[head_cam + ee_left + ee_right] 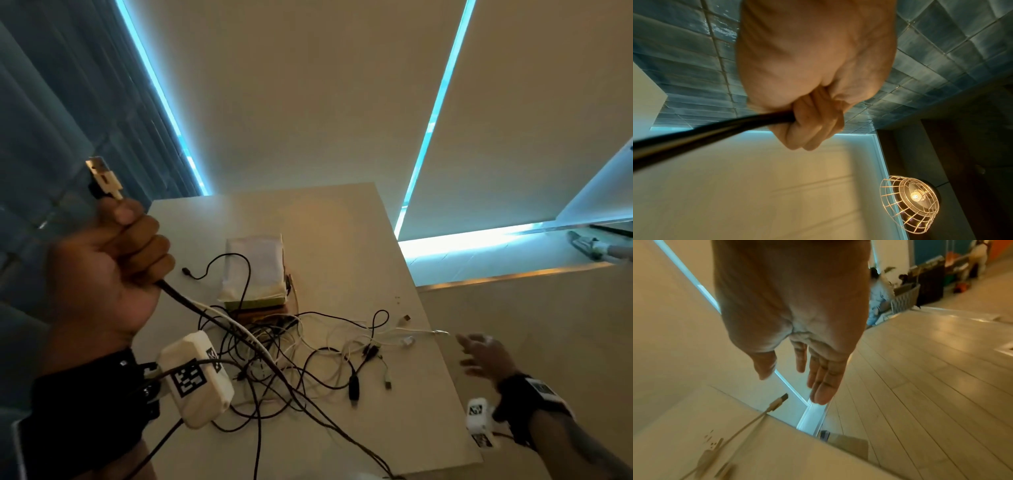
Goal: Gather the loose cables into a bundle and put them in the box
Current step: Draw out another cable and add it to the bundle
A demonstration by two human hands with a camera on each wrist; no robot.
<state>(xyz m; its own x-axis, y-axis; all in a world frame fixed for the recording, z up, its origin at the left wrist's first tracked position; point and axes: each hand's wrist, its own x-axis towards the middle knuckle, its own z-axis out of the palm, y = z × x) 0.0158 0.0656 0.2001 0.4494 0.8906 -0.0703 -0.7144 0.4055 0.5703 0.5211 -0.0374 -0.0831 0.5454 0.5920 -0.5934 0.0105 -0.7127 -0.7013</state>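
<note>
A tangle of black and white cables (308, 353) lies spread on the white table (342, 222). My left hand (113, 267) is raised above the table's left edge, its fist gripping a thick black cable (711, 129) and a white one, whose USB plug (104, 178) sticks up above the fist. Both run down into the tangle. My right hand (479, 353) hovers with straight fingers just past the table's right edge, holding nothing. A white USB plug (778, 402) overhangs that edge just below its fingers (824, 386). A cloth-covered stack, perhaps the box (255, 270), stands behind the tangle.
Closed blinds hang behind the table, and a tiled wall stands at the left. In the right wrist view a cardboard box (849, 446) sits on the wooden floor below the table's edge. A caged lamp (910, 204) glows in the left wrist view.
</note>
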